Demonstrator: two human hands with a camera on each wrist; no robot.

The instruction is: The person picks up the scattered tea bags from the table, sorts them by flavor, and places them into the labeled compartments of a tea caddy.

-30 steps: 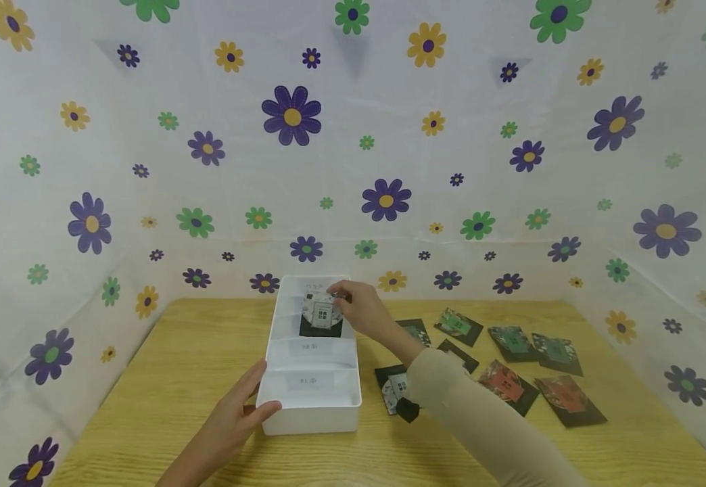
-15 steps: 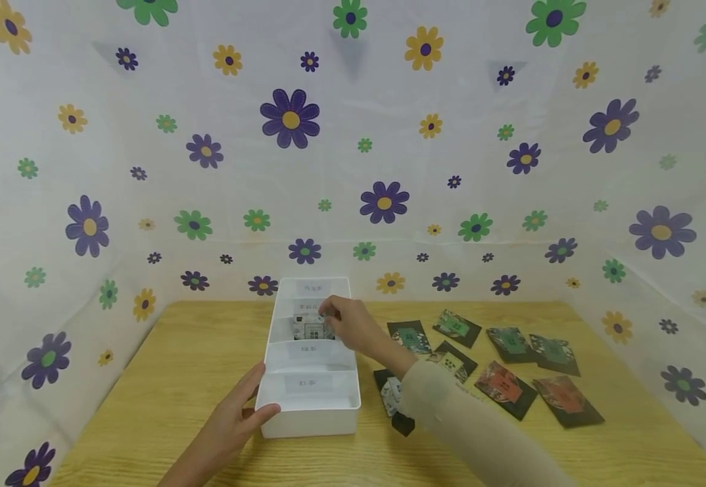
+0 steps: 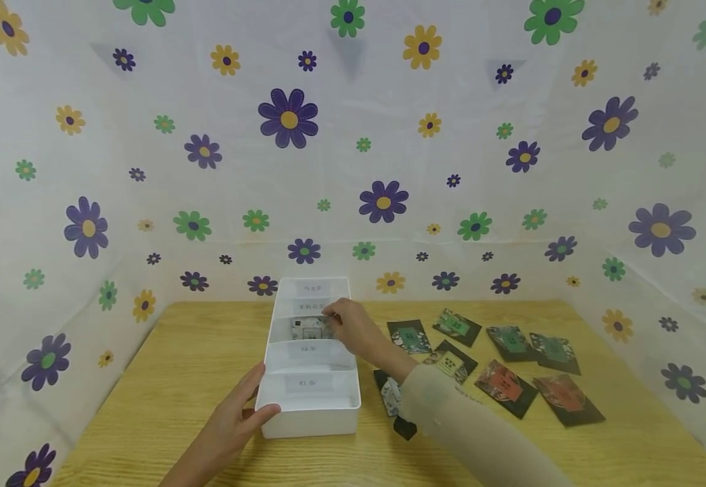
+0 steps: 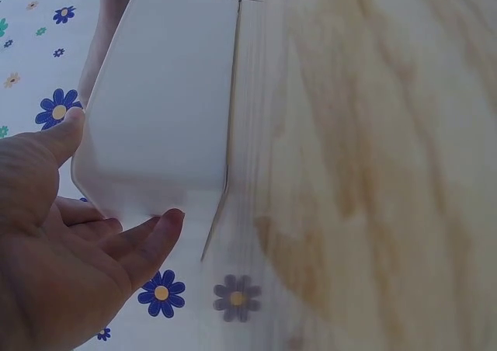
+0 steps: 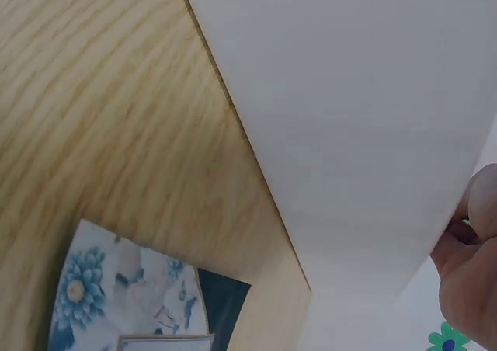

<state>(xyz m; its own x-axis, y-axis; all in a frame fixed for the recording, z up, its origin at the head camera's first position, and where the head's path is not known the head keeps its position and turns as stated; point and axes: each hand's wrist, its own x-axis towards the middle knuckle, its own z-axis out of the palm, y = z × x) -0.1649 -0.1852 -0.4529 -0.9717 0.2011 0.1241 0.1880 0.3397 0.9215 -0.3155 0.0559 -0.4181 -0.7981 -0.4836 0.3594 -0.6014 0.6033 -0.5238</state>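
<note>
A long white divided box [image 3: 310, 421] stands on the table, small printed labels on its partitions. My left hand [image 3: 231, 412] grips its near left corner, thumb over the rim and fingers along the side; the left wrist view shows this hand [image 4: 85, 242] against the box wall [image 4: 163, 87]. In a middle compartment a flat square packet [image 3: 308, 329] with a pale blue-and-white floral print sits partly sunk, its lower part hidden. My right hand [image 3: 356, 331] pinches its upper right edge. In the right wrist view, that hand [image 5: 470, 250] reaches over the box's rim.
Several similar packets lie right of the box: green-labelled ones [image 3: 509, 340], red-labelled ones [image 3: 505, 387], a yellowish one [image 3: 452, 362] and a white-and-blue one [image 3: 389, 392] partly under my right sleeve [image 3: 450, 406]. A flower-print sheet [image 3: 225, 189] surrounds the table.
My right hand has brought the white-and-blue packet down from above the box into a middle compartment and shifted slightly since. The left hand has stayed at the box corner.
</note>
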